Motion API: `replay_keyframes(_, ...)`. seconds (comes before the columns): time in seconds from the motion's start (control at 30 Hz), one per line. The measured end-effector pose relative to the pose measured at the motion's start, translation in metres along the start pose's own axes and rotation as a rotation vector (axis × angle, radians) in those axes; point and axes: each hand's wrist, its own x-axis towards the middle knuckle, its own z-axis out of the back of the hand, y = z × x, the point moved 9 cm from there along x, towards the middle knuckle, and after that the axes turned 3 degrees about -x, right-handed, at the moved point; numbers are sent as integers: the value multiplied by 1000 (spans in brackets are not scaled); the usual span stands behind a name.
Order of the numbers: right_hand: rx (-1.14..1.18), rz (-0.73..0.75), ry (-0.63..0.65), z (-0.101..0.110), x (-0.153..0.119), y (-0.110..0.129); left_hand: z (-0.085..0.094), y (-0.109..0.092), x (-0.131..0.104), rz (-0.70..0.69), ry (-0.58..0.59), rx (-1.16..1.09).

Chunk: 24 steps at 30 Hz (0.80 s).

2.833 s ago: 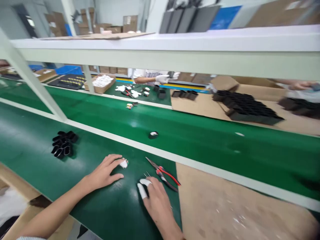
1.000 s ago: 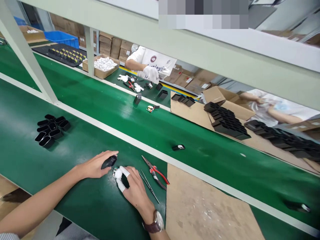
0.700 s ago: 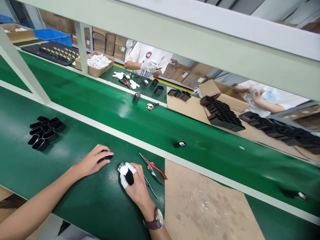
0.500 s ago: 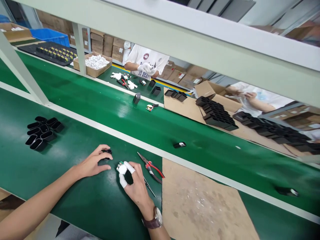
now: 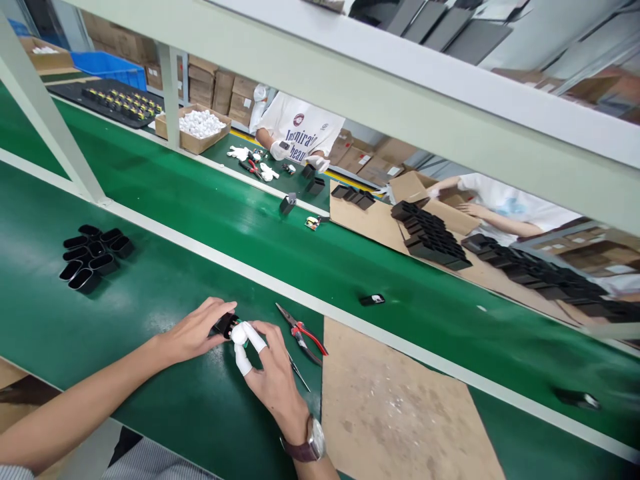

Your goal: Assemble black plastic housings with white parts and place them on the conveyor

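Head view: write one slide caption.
Left grip holding a black case, right grip a white-and-green part at its opening, pliers lying nearby on the green bench.

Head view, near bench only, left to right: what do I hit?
Cluster of open black housings → left hand → black housing in its grip → white round part on a green circuit board → right hand → red-handled needle-nose pliers → brown cardboard sheet.

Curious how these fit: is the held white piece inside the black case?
Out: the right hand pinches the white piece just outside the black case.
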Motion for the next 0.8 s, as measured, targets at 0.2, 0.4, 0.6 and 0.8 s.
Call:
replay_keyframes(0.2, 0, -71, 23, -5, -5, -5, -1, 3, -2, 0, 1, 31)
replay_keyframes(0.4, -78, -88, 95, -7, -2, -2, -1, 0, -2, -23, 1, 66)
replay_keyframes(0.6, -162, -68, 141, -8, 4, 3, -3, -3, -1, -59, 9, 110)
replay_keyframes(0.8, -224, -11, 190, -11, 6, 9, -5, -2, -1, -59, 23, 118)
